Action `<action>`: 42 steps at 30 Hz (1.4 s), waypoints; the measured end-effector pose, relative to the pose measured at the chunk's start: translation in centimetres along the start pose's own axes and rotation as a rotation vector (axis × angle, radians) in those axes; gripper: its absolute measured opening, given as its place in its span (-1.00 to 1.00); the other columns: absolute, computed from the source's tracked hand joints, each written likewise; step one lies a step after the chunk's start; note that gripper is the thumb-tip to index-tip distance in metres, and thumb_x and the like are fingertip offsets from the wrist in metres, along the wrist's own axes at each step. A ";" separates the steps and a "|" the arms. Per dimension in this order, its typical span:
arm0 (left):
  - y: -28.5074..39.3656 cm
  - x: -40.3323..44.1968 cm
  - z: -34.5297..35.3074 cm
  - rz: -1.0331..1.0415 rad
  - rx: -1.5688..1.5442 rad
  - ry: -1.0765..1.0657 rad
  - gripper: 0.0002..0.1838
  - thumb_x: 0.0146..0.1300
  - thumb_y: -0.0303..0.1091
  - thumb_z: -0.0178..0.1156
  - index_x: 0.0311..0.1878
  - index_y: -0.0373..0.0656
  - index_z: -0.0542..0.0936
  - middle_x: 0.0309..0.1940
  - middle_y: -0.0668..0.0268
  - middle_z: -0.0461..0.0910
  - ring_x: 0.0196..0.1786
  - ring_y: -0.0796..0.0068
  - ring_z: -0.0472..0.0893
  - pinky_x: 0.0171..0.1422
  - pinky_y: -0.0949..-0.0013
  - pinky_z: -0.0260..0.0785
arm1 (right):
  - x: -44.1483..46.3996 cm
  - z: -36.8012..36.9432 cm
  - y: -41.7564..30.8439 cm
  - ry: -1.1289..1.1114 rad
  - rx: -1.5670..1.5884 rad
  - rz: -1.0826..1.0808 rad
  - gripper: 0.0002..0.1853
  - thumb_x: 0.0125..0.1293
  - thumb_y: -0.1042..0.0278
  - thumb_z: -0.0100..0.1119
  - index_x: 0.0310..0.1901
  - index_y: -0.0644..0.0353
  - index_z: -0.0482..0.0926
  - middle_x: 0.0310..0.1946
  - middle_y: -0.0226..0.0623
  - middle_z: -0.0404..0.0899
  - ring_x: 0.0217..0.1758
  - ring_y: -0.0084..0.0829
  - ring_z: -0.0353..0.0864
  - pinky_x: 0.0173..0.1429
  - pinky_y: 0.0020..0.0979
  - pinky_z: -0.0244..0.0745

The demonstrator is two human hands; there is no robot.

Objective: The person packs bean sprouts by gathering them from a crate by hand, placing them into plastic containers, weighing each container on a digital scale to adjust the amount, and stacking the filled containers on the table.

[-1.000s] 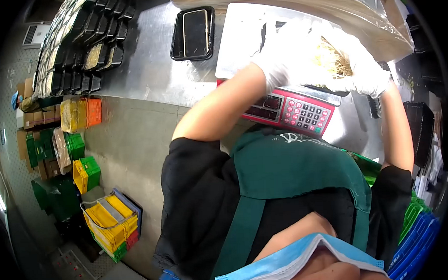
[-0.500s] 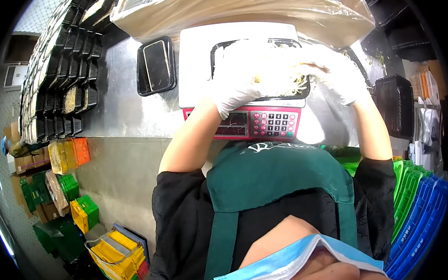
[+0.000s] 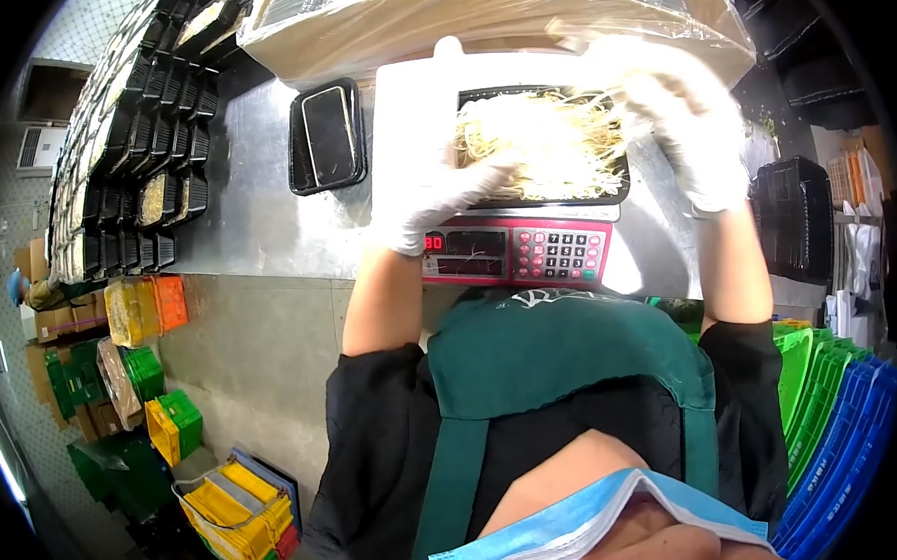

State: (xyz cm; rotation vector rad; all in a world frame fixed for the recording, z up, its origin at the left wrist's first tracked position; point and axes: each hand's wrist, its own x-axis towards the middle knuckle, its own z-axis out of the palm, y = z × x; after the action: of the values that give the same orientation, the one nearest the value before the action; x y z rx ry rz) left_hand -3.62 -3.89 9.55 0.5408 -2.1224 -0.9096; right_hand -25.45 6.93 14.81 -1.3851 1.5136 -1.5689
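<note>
A black plastic tray [image 3: 620, 194] heaped with pale bean sprouts [image 3: 543, 146] rests on a white-topped scale with a red keypad panel [image 3: 563, 255]. My left hand [image 3: 429, 186], in a white glove, lies along the tray's left side. Its thumb stretches toward the sprouts, apart from the fingers, which point up the scale. My right hand [image 3: 686, 109], gloved too, is raised over the tray's right side. Glare and motion smear its fingers, so whether sprouts are in them is unclear. To the left, a separate black tray [image 3: 327, 135] lies on the metal table.
Stacked black trays [image 3: 153, 158] stand at the table's left. A plastic-wrapped carton [image 3: 477, 18] sits behind the scale. On the right are black trays [image 3: 794, 220] and blue crates [image 3: 846, 443]. Yellow crates [image 3: 233, 510] stand on the floor at lower left.
My left hand has moved left, off the sprouts. My right hand has lifted up and away from the tray's edge, uncovering the sprout heap. Red digits now show on the scale.
</note>
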 end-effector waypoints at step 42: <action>1.6 1.0 2.4 0.057 0.554 -0.336 -0.20 -0.12 0.14 0.43 0.11 -0.22 0.51 -0.05 0.05 0.58 0.04 0.06 0.55 0.17 0.12 0.34 | -6.0 -4.5 16.7 -0.346 -1.015 0.200 -0.44 0.13 0.27 0.22 0.17 0.23 0.34 -0.04 0.10 0.52 0.03 0.01 0.53 0.13 -0.13 0.42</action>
State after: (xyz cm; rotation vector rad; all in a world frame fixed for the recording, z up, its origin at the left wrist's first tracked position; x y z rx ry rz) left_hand -6.30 -2.41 10.12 0.6259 -2.6983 -0.3845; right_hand -31.95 10.45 -1.92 -1.7848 2.2223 -0.3370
